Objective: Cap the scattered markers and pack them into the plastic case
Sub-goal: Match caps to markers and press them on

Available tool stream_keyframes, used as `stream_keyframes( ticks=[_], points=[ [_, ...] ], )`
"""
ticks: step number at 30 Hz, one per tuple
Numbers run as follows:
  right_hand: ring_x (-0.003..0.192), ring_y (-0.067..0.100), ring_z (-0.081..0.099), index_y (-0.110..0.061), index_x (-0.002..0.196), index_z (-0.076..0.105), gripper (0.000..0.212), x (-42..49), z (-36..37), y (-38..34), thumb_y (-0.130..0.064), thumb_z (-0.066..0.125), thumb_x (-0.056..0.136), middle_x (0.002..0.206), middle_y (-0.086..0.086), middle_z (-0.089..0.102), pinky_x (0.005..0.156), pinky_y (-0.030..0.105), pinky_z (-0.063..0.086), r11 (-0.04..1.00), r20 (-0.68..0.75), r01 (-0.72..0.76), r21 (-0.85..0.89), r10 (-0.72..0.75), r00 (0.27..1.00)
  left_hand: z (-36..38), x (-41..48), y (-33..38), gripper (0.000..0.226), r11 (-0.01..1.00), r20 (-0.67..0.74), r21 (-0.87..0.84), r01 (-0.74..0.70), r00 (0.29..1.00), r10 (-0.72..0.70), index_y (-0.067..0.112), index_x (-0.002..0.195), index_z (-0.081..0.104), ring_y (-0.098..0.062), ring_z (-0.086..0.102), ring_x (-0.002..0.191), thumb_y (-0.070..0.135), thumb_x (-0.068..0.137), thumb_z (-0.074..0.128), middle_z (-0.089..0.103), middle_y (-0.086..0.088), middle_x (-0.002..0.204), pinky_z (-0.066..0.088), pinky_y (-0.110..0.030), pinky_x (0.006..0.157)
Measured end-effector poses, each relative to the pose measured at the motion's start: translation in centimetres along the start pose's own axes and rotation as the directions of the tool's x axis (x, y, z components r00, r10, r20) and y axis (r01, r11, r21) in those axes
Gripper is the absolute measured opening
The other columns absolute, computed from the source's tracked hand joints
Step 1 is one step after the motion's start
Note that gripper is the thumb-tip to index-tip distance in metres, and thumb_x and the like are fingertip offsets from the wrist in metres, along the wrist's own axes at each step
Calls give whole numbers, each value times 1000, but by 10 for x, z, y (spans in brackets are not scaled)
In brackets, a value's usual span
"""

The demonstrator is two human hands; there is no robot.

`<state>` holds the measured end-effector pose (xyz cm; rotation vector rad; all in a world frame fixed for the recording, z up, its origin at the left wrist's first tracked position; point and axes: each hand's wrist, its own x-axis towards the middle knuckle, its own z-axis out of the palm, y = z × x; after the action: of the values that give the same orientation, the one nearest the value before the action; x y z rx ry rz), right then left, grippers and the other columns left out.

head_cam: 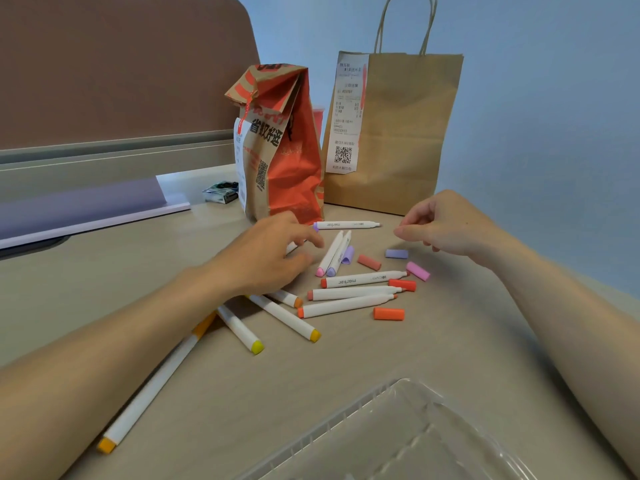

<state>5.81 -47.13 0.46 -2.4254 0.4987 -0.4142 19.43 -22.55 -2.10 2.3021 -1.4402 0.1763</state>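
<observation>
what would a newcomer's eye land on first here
White markers lie scattered across the middle of the desk, several uncapped, with loose orange, pink and lavender caps among and beside them. Behind them stand a crumpled red printed paper bag and a plain brown handled bag bearing a receipt. The left hand and right hand reach over the markers; a clear plastic case sits nearest the camera.

A crumpled red-and-brown paper bag [287, 157] is standing folded shut at the back of the beige desk [346, 375], just beside a taller brown paper bag [405, 140] that is carrying a long white receipt [348, 116] on its front. Left of them a small dark packet [221, 192] is lying near a pale purple board [79, 206], with a brown partition [114, 64] rising behind.
</observation>
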Motion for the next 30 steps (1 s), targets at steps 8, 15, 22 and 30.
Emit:
stream_keyframes(
  ticks=[8, 15, 22, 30],
  points=[
    [56, 10, 57, -14, 74, 77, 20, -5, -14, 1, -33, 84, 74, 63, -1, 66, 56, 23, 50, 996, 246, -54, -67, 69, 967, 5, -3, 6, 16, 999, 78, 44, -29, 997, 25, 32, 103, 73, -9, 56, 95, 32, 93, 61, 67, 11, 101, 49, -43, 86],
    [63, 13, 64, -9, 83, 76, 14, -7, -19, 1, -18, 84, 74, 75, 11, 75, 65, 27, 55, 990, 412, -77, -120, 120, 903, 8, -3, 4, 16, 996, -61, 48, 79, 995, -76, 29, 76, 61, -6, 56, 71, 34, 86, 73, 60, 14, 72, 49, -30, 65],
    [71, 13, 66, -9, 84, 77, 12, -7, -17, 3, -17, 83, 77, 75, 9, 75, 66, 26, 57, 988, 420, -81, -133, 130, 898, 12, -2, 0, 24, 963, -67, 134, 234, 972, -227, 28, 80, 64, -11, 57, 76, 51, 86, 65, 60, 11, 75, 50, -33, 66],
    [68, 13, 65, -14, 83, 77, 5, -4, -16, 7, -19, 78, 83, 73, 3, 73, 68, 27, 58, 979, 402, -17, -204, 99, 910, 15, -4, 0, 21, 949, -145, 166, 268, 959, -245, 24, 82, 62, -18, 57, 81, 41, 93, 58, 64, 4, 82, 44, -33, 66]
  ],
)
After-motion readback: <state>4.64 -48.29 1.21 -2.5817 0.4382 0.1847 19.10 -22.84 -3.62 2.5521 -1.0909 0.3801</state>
